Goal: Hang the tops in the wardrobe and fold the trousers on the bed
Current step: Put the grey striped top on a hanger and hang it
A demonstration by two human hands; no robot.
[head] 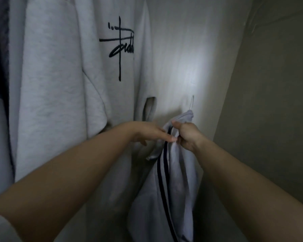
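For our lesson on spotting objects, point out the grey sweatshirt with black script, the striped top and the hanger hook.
Grey sweatshirt (98, 95): head view, on the front below the script.
Striped top (180, 180): head view, on pale fabric right of the stripe.
Hanger hook (192, 101): head view, on the wire.

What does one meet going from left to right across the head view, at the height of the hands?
Hanging light grey sweatshirt with black script → left hand → white garment with dark stripes → right hand → beige wardrobe side wall.
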